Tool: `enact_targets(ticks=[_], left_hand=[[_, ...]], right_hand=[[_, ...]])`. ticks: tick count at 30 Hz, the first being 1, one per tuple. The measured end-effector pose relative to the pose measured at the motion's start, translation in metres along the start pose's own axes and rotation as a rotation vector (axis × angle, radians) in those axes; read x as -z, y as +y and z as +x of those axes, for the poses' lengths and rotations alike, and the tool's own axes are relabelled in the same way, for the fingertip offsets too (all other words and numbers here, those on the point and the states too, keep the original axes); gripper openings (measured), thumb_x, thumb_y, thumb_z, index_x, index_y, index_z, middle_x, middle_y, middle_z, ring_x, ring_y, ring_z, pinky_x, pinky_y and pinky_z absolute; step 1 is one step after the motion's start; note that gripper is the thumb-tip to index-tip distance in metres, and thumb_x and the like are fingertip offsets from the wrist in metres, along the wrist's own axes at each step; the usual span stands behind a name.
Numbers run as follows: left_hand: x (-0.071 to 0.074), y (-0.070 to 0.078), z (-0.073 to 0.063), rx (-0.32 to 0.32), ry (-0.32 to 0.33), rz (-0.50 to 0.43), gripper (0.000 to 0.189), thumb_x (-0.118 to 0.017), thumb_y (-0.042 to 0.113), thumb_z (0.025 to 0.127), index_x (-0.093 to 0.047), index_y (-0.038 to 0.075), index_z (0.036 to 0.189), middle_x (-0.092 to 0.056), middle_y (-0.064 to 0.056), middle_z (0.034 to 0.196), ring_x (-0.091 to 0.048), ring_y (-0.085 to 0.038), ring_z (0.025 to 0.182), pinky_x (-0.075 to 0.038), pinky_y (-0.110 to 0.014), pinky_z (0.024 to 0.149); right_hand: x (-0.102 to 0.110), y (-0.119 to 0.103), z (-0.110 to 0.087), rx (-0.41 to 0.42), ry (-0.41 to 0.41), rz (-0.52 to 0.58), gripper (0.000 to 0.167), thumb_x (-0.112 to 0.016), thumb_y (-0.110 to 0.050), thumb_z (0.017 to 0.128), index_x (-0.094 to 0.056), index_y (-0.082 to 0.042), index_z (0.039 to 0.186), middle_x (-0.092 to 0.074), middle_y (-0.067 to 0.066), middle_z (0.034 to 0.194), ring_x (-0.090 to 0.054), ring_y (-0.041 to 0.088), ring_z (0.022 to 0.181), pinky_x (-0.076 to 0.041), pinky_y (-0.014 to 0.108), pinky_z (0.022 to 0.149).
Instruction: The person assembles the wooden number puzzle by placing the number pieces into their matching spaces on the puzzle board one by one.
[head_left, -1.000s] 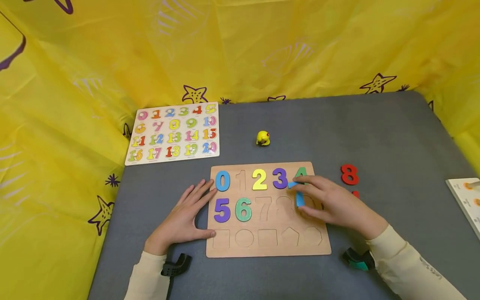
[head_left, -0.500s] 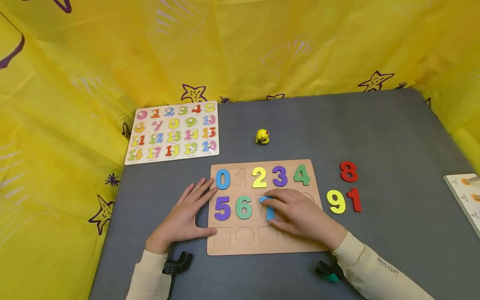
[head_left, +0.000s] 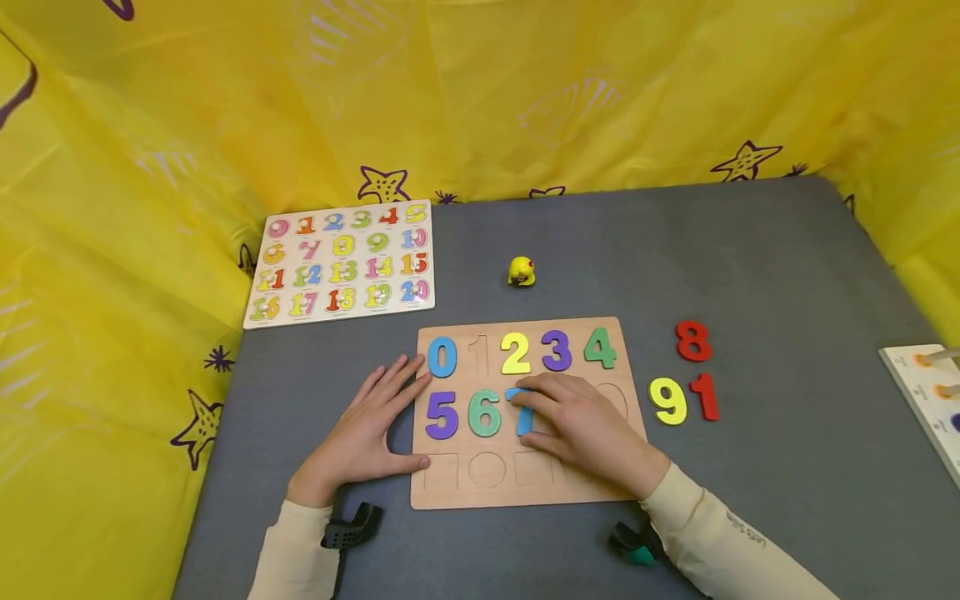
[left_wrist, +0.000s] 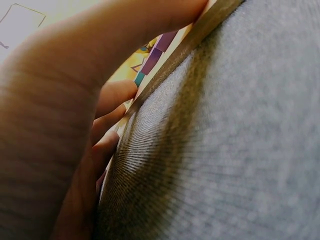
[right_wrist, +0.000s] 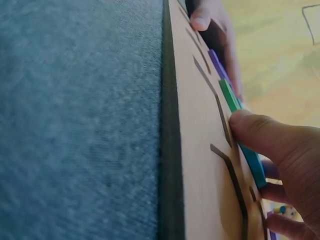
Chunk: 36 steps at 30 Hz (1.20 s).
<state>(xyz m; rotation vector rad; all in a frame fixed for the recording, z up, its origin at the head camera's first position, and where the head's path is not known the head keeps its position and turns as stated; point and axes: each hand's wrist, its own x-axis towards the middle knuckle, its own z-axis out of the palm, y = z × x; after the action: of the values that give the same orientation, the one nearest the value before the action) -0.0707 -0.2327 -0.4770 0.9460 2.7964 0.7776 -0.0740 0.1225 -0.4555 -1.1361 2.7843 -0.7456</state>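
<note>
A wooden number board [head_left: 459,492] lies on the grey table. My right hand [head_left: 585,423] pinches a blue number 7 [head_left: 525,419] at the 7 recess, beside the green 6 [head_left: 484,414]; whether it sits fully down cannot be seen. In the right wrist view, thumb and fingers [right_wrist: 270,192] hold the blue piece [right_wrist: 254,165] against the board. With spread fingers, my left hand [head_left: 362,437] rests on the board's left edge. Filled recesses hold the 0, 2, 3, 4, 5 [head_left: 442,415] and 6. The 1 recess [head_left: 478,356] is bare. My right hand partly hides the middle row.
Right of the board lie a red 8 [head_left: 693,342], a yellow 9 [head_left: 667,402] and a red 1 [head_left: 705,397]. Behind it stands a small yellow toy [head_left: 521,272]. A second number board [head_left: 341,262] lies back left. A white pegged board [head_left: 918,383] is at the right edge.
My right hand has carried the blue 7 leftward from near the 4 to the 7 recess. The 9 and 1 have come into full view. My left hand stays on the board.
</note>
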Motion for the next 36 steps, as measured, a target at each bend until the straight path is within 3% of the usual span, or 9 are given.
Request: enact_targets(ticks=[19, 25, 32, 36], left_hand=[[-0.001, -0.001, 0.001, 0.015, 0.003, -0.004, 0.113, -0.081, 0.064, 0.071, -0.034, 0.015, 0.16, -0.017, -0.002, 0.169, -0.01, -0.029, 0.155, -0.003, -0.048, 0.123], [-0.003, -0.001, 0.0, 0.008, 0.005, -0.004, 0.112, -0.08, 0.065, 0.071, -0.034, 0.015, 0.16, -0.018, -0.003, 0.169, -0.011, -0.029, 0.154, -0.004, -0.049, 0.122], [-0.002, -0.002, 0.0, -0.008, 0.013, 0.006, 0.112, -0.081, 0.064, 0.071, -0.034, 0.015, 0.16, -0.019, -0.004, 0.168, -0.012, -0.032, 0.154, -0.006, -0.051, 0.122], [-0.001, -0.002, -0.001, 0.001, 0.003, 0.018, 0.113, -0.08, 0.066, 0.071, -0.033, 0.016, 0.161, -0.018, -0.002, 0.169, -0.011, -0.03, 0.154, -0.005, -0.049, 0.122]], right_hand=[[0.0, 0.003, 0.0, -0.004, 0.006, 0.01, 0.048, -0.073, -0.044, 0.093, -0.067, -0.019, 0.134, -0.056, -0.002, 0.141, -0.047, 0.018, 0.134, -0.036, 0.041, 0.113], [0.003, 0.006, -0.006, 0.012, -0.003, 0.007, 0.055, -0.071, -0.048, 0.093, -0.062, -0.02, 0.14, -0.052, -0.001, 0.147, -0.046, 0.019, 0.136, -0.04, 0.045, 0.111], [0.045, 0.031, -0.023, 0.106, 0.09, -0.038, 0.056, -0.08, -0.036, 0.088, -0.064, -0.014, 0.137, -0.053, 0.006, 0.147, -0.046, 0.025, 0.137, -0.038, 0.052, 0.111], [0.08, 0.063, -0.04, 0.045, 0.151, -0.093, 0.06, -0.087, -0.025, 0.08, -0.065, -0.013, 0.135, -0.053, 0.007, 0.147, -0.048, 0.03, 0.133, -0.043, 0.051, 0.106]])
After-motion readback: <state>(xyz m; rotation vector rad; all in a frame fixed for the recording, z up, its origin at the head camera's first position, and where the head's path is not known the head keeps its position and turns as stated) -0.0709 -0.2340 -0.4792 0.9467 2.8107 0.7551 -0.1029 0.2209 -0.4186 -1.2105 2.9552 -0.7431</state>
